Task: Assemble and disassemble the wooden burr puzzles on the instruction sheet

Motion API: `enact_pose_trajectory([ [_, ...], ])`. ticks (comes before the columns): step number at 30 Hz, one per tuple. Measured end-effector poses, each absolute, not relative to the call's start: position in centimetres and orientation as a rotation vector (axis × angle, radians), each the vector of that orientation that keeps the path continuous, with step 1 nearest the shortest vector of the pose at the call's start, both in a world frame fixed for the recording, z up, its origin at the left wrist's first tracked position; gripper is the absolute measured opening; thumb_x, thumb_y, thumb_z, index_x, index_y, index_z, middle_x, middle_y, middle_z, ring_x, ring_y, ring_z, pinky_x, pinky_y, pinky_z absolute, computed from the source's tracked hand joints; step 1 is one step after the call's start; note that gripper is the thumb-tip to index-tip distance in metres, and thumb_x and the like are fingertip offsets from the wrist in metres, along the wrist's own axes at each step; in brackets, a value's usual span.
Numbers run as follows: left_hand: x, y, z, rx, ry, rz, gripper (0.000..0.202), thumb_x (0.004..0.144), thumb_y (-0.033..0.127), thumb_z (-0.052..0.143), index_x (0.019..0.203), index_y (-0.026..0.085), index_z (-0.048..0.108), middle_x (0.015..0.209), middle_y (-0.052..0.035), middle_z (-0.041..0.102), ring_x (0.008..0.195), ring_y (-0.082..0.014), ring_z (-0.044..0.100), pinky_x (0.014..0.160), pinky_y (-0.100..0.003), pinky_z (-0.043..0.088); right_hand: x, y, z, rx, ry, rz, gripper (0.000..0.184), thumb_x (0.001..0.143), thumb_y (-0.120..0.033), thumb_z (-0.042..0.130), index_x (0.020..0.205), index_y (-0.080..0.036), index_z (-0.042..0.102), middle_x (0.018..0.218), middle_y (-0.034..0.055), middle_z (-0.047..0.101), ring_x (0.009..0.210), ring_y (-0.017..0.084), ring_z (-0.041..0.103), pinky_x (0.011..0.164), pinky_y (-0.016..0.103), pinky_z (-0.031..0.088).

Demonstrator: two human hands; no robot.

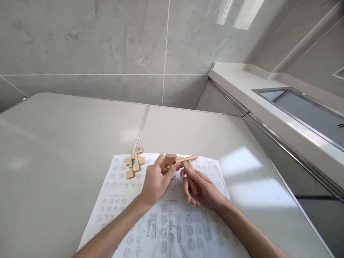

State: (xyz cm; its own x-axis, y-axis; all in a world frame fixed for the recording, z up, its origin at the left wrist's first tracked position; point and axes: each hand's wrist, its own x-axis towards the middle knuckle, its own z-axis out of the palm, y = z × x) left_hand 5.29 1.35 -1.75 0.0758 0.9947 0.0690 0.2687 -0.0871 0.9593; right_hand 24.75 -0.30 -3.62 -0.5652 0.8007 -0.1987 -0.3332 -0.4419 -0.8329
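1. The left hand (155,181) grips wooden pieces (169,161) above the printed sheet (107,215).
2. The right hand (205,188) grips a wooden bar (194,185) beside them.
3. Small blocks (135,166) lie at the sheet's far left corner.

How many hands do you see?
2: the left hand, holding wooden puzzle pieces, and the right hand, gripping a marked wooden piece, both over the printed sheet.

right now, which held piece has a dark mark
The bar in the right hand, marked near its lower end; those in the left hand show none.

A printed sheet (169,213) lies on the table (80,143).
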Motion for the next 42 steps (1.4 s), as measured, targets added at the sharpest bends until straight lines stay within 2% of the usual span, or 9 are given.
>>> enact_pose_trajectory([
  [6, 5.28, 1.27, -1.67, 1.489, 1.283, 1.075, 0.032, 0.100, 0.054, 0.067, 0.096, 0.023, 0.062, 0.067, 0.0053, 0.062, 0.053, -0.0115, 0.051, 0.052, -0.023, 0.039, 24.82, -0.21, -3.56, -0.761, -1.001, 2.095, 0.039, 0.112, -0.058, 0.051, 0.107, -0.021, 0.058, 0.061, 0.0001, 0.072, 0.039, 0.013, 0.056, 0.036, 0.019, 0.036],
  [12, 5.04, 1.29, -2.04, 1.583, 1.299, 1.074, 0.038, 0.101, 0.052, 0.066, 0.080, 0.023, 0.053, 0.061, 0.0060, 0.057, 0.052, -0.0108, 0.048, 0.052, -0.022, 0.039, 25.03, -0.25, -3.64, -0.746, -0.958, 2.144, 0.040, 0.110, -0.060, 0.052, 0.107, -0.021, 0.059, 0.058, 0.0000, 0.072, 0.035, 0.013, 0.053, 0.034, 0.019, 0.035],
  [15, 4.97, 1.26, -2.22, 1.630, 1.252, 1.084, 0.035, 0.102, 0.051, 0.063, 0.082, 0.023, 0.056, 0.060, 0.0065, 0.055, 0.052, -0.0110, 0.047, 0.054, -0.022, 0.041, 25.09, -0.16, -3.60, -0.745, -0.939, 2.172, 0.041, 0.109, -0.060, 0.054, 0.104, -0.020, 0.059, 0.057, 0.0000, 0.071, 0.034, 0.013, 0.052, 0.033, 0.020, 0.036],
  [20, 5.01, 1.25, -2.17, 1.586, 1.280, 1.051, 0.038, 0.102, 0.052, 0.064, 0.081, 0.023, 0.052, 0.059, 0.0071, 0.054, 0.050, -0.0103, 0.043, 0.049, -0.022, 0.035, 24.90, -0.11, -3.36, -0.767, -0.913, 2.161, 0.040, 0.108, -0.060, 0.056, 0.102, -0.021, 0.058, 0.057, -0.0002, 0.072, 0.034, 0.013, 0.052, 0.033, 0.019, 0.035],
  [27, 5.23, 1.36, -1.89, 1.542, 1.310, 1.056, 0.034, 0.101, 0.052, 0.066, 0.086, 0.023, 0.057, 0.068, 0.0032, 0.066, 0.058, -0.0131, 0.058, 0.054, -0.023, 0.043, 24.82, -0.15, -3.13, -0.775, -0.906, 2.133, 0.041, 0.106, -0.062, 0.059, 0.101, -0.021, 0.059, 0.056, -0.0011, 0.071, 0.034, 0.012, 0.051, 0.033, 0.019, 0.033],
  [42, 5.26, 1.44, -2.00, 1.523, 1.284, 1.036, 0.035, 0.100, 0.055, 0.068, 0.088, 0.023, 0.059, 0.068, 0.0041, 0.065, 0.057, -0.0123, 0.055, 0.053, -0.023, 0.041, 24.89, 0.02, -3.11, -0.812, -0.868, 2.105, 0.042, 0.104, -0.062, 0.063, 0.098, -0.020, 0.061, 0.051, -0.0031, 0.066, 0.031, 0.010, 0.044, 0.031, 0.019, 0.030],
])
